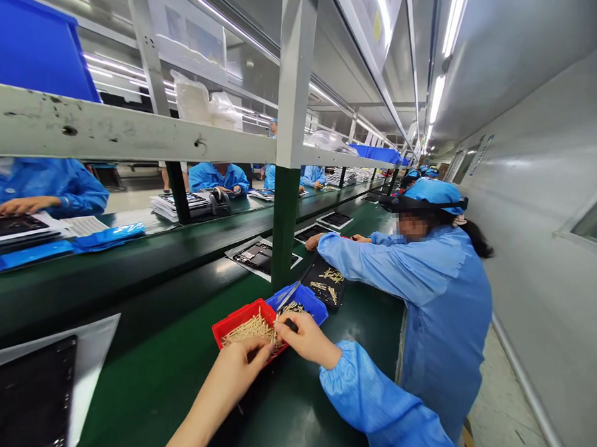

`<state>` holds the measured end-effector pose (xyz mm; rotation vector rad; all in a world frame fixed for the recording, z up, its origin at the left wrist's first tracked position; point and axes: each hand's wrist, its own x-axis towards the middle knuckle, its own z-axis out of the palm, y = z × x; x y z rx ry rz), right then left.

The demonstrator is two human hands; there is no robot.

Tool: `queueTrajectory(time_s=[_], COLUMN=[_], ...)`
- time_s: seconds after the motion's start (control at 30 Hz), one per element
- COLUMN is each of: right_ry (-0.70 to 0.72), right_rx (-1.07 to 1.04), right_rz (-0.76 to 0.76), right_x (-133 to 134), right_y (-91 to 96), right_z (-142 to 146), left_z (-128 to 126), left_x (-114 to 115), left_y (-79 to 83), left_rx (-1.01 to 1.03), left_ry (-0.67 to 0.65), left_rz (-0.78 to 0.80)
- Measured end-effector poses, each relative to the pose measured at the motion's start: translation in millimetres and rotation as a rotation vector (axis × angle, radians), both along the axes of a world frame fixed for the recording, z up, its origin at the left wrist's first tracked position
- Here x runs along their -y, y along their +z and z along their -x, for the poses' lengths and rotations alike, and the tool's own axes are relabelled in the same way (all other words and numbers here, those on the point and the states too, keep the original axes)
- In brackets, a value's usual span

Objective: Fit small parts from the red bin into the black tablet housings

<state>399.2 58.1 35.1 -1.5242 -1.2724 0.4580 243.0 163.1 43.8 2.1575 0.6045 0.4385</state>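
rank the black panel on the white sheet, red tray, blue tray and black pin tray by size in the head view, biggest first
1. Black panel
2. Red tray
3. Blue tray and black pin tray: they look alike, so unranked

Nearness to the camera may exaggerate the first two.

Head camera looks forward-down at left hand (243, 368) and right hand (307, 340).

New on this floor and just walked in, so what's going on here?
A person's left hand and right hand are working over a red tray heaped with thin gold-coloured pins, beside a blue tray. More pins lie on a black tray on the green workbench. A co-worker in a blue smock and cap leans across it, near dark electronic units.
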Motion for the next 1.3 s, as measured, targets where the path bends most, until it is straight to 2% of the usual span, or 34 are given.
queueTrajectory(time_s=[0.1, 0.2, 0.3, 0.43, 0.63, 0.83, 1.0, 1.2, 1.3], right_ry=[-0.004, -0.077, -0.141, -0.101, -0.104, -0.133, -0.147, -0.195, -0.181], right_rx=[-0.017, 0.021, 0.199, 0.486, 0.632, 0.665, 0.6, 0.465, 0.465], right_rz=[0.005, -0.057, -0.145, -0.238, -0.256, -0.237, -0.21, -0.131, -0.071], right_x=[-0.4, -0.2, 1.4, 3.9, 3.6, 0.4, -1.5, -3.6, -6.5], right_y=[-0.8, -2.1, -5.1, -10.4, -11.4, -15.0, -18.5, -19.4, -25.5], right_z=[2.4, 6.0, 9.8, 13.4, 15.4, 16.9, 16.3, 5.1, 0.6], left_z=[-1.4, -1.3, 0.0, 1.4, 1.9, 2.9, 4.0, 32.0, 49.8], left_x=[5.2, 6.7, 5.9, 5.2, 3.4, 4.9, 8.0, 6.3, 6.5], left_y=[2.5, 5.8, 11.3, 16.7, 14.0, 16.8, 23.3, 51.2, 64.7], left_rx=[-0.015, -0.034, -0.041, -0.016, 0.024, 0.024, 0.019, 0.112, 0.164], left_ry=[-0.036, -0.027, 0.001, 0.036, 0.065, 0.1, 0.074, 0.008, 0.072], left_rz=[0.097, 0.198, 0.28, 0.321, 0.321, 0.227, 0.188, 0.211, 0.135])
